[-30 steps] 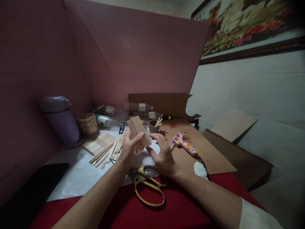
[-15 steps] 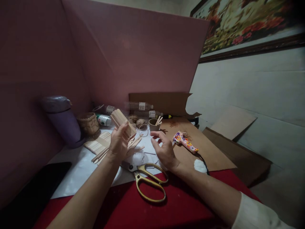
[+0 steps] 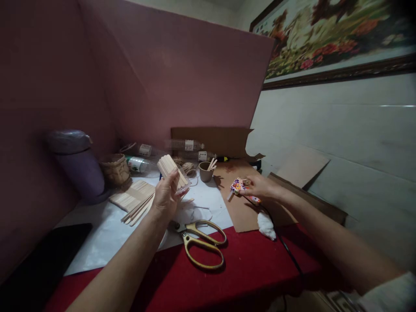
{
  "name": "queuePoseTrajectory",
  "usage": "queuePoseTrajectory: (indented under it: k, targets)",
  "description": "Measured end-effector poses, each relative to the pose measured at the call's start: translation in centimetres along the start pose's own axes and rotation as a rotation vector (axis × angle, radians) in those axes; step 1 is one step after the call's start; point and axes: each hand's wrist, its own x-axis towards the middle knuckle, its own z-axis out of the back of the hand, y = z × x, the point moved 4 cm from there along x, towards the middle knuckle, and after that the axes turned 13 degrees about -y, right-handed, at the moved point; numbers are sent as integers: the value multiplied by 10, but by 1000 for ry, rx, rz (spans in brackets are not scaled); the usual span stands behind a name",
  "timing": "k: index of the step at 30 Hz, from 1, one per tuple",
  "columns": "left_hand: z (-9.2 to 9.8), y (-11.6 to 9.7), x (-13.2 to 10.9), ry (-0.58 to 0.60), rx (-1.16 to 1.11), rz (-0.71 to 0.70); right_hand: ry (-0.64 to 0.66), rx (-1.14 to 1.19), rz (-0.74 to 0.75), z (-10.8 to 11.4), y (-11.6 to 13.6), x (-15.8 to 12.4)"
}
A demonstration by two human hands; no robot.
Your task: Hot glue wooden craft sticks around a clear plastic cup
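My left hand (image 3: 165, 197) is closed round a small panel of craft sticks (image 3: 172, 168) laid side by side, with clear plastic showing at its lower right edge. My right hand (image 3: 260, 187) has its fingers round a flower-patterned glue gun (image 3: 238, 185), whose nozzle tip points down and left above the cardboard. A black cord (image 3: 282, 239) runs from the gun toward me. Below my left hand lie scissors with gold handles (image 3: 205, 255). Loose craft sticks (image 3: 138, 213) and a banded bundle of sticks (image 3: 131, 196) rest to its left.
White paper (image 3: 94, 245) and brown cardboard (image 3: 242, 219) cover the red cloth (image 3: 182, 281). Behind stand a small brown cup (image 3: 206, 173) with sticks, plastic bottles (image 3: 143, 167), a bark-like pot (image 3: 115, 170) and a purple container (image 3: 79, 175). A white wad (image 3: 266, 226) lies on the right.
My right hand has moved right, from empty above the paper to the glue gun, and has taken hold of it. My left hand still holds the stick panel, slightly turned.
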Motion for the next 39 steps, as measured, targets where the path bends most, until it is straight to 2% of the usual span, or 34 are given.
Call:
queuePoseTrajectory:
  k: [3, 7, 9, 12, 17, 23, 25, 31, 34, 39]
  targets:
    - [-1, 5, 0, 49, 53, 26, 119, 115, -87, -25, -13, -11]
    - [-3, 9, -3, 107, 133, 40, 87, 126, -37, -28, -9, -11]
    - [-3, 10, -4, 116, 147, 35, 89, 145, -40, -25, -7, -7]
    - [-4, 9, -6, 108, 153, 44, 80, 251, -148, -20, -12, -3]
    - [-5, 8, -9, 96, 151, 64, -105, 381, -322, 0, -25, -5]
    - [-5, 9, -11, 105, 146, 70, -240, 959, -501, 34, -6, -19]
    - [-6, 10, -12, 136, 156, 87, -210, 1080, -547, 43, 6, -25]
    - [-11, 15, -25, 304, 161, 190, 189, 1274, -518, 52, 51, -53]
    - [-14, 18, -34, 314, 167, 272, 299, 1265, -436, 50, 73, -70]
    - [-17, 19, -40, 322, 177, 312, 370, 1096, -238, 48, 103, -85]
